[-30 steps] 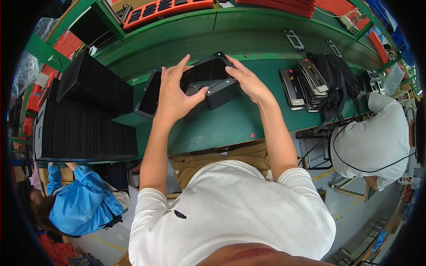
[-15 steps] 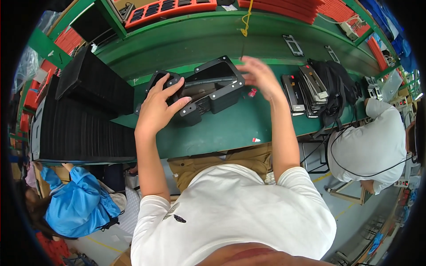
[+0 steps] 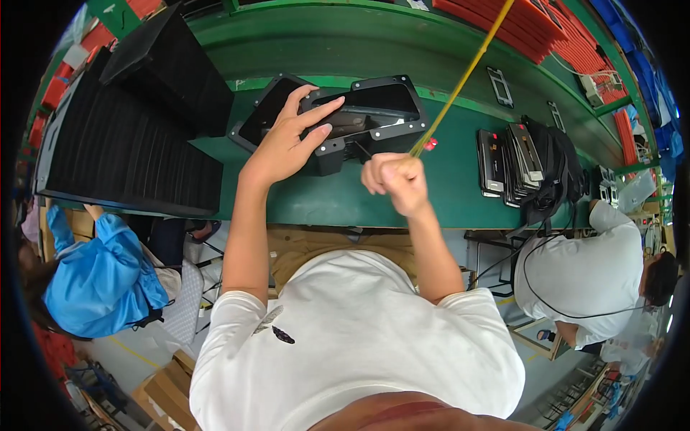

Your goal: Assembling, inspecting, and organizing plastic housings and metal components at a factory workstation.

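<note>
Worktop (image 3: 309, 210): green, with a green back panel (image 3: 323, 54) behind it and red-orange trays (image 3: 503, 25) above at the right.
Black frames: two, side by side near the worktop's middle; the left frame (image 3: 248, 140) is tilted, and the right frame (image 3: 395, 131) has pale round studs and a dark glossy panel (image 3: 377, 103) within its rim.
Left hand (image 3: 284, 147): fingers and thumb spread wide, laid over the place where the frames meet.
Right hand (image 3: 397, 179): curled into a fist on the lower end of a yellow cord (image 3: 463, 79), which slants up out of view; the inside of the grip is hidden.
Small red piece (image 3: 430, 144): just beyond the right hand.
Left side: a long row of black slabs (image 3: 129, 165).
Right side: a pile of flat dark devices (image 3: 521, 154) beside a black bag (image 3: 557, 172).
Co-workers: a blue jacket (image 3: 104, 276) at left, a white shirt (image 3: 578, 284) at right.
</note>
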Available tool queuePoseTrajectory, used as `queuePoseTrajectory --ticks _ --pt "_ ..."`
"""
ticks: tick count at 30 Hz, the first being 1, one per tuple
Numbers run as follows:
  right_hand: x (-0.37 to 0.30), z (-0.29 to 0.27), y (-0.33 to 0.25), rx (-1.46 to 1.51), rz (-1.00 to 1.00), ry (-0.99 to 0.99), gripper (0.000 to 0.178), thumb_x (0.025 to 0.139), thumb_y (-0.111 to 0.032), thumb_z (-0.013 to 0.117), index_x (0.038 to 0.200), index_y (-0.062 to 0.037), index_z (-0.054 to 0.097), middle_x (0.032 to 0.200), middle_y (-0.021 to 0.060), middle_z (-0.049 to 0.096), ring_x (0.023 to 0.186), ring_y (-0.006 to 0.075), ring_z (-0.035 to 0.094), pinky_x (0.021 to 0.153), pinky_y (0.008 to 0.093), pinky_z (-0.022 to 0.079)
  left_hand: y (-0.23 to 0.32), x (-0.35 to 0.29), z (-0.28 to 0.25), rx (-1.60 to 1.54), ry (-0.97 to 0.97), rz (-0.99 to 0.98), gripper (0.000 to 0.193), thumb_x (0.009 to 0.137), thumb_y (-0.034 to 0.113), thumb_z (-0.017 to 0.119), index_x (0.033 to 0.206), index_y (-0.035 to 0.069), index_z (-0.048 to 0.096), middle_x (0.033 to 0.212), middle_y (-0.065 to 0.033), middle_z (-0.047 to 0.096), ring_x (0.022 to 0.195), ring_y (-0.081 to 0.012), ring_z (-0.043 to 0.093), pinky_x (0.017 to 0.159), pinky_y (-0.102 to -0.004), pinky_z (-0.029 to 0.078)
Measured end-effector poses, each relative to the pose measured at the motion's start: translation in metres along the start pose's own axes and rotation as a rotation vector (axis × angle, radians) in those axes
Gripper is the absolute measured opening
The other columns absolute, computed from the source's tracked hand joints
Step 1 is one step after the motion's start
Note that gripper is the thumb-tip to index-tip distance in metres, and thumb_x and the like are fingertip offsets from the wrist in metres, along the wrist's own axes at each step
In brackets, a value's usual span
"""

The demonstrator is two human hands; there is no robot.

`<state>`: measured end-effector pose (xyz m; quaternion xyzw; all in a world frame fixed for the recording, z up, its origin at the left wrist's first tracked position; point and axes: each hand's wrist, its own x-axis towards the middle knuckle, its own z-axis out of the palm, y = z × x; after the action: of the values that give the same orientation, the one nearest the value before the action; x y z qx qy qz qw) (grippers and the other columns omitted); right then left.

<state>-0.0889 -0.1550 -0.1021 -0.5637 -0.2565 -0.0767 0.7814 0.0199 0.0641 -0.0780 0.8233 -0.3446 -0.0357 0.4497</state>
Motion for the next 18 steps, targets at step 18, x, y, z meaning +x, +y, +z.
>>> queuePoseTrajectory --ticks 18 --pt "0.041 0.023 -0.075 0.075 -0.015 0.200 0.058 0.110 -0.030 0.039 0.055 -0.0108 0.029 0.058 0.0017 0.032 0.050 0.0159 0.041 0.046 0.0327 0.039 -0.033 0.000 -0.033 0.025 0.307 -0.057 0.069 0.072 0.036 0.088 0.135 0.019 0.068 0.132 -0.0228 0.053 0.126 -0.0413 0.048 0.105 -0.0469 0.044"
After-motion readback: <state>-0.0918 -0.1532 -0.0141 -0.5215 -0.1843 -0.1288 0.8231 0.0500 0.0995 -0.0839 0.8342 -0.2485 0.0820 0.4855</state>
